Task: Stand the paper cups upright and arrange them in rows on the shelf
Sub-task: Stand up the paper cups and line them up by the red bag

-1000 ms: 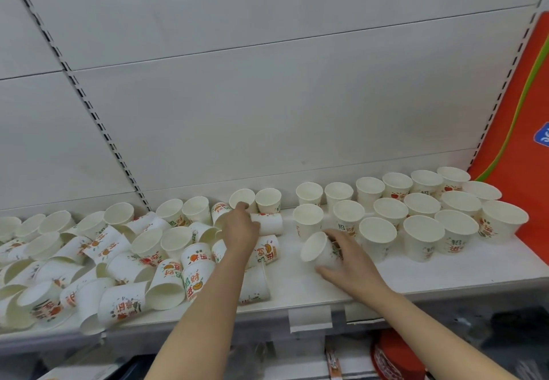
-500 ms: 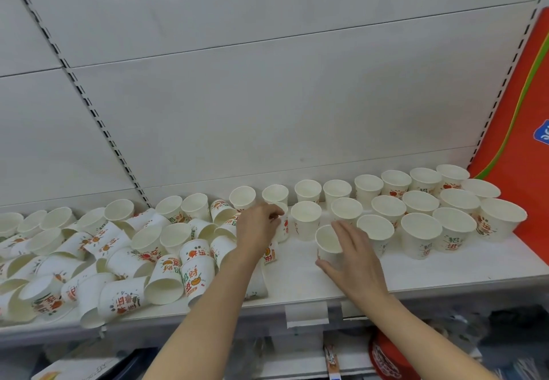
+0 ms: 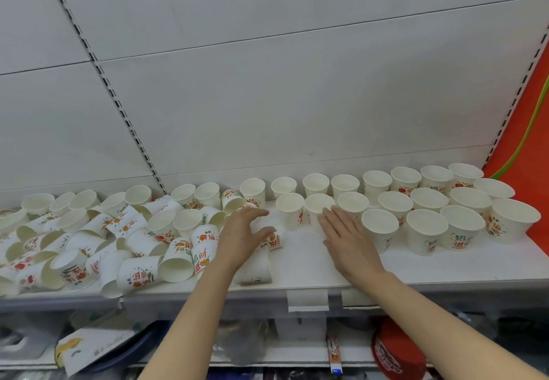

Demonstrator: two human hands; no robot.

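In the head view, the white shelf (image 3: pixel 416 272) is carrying many paper cups. On the right, the upright cups (image 3: pixel 427 201) are standing in three rows running from the middle to the orange panel (image 3: pixel 531 154). On the left, the toppled cups (image 3: pixel 118 240) are lying in a jumble, some on their sides, some leaning on each other. The right hand (image 3: pixel 347 234) is reaching flat over the shelf, its fingers (image 3: pixel 329 216) straight and released, their tips touching an upright cup (image 3: pixel 318 206) in the middle row. The left hand (image 3: pixel 240 237) is hovering spread over a fallen cup (image 3: pixel 271 241), fingers loosely curved and grasping nothing. Below, a lower shelf is showing a red lid (image 3: pixel 395 350).
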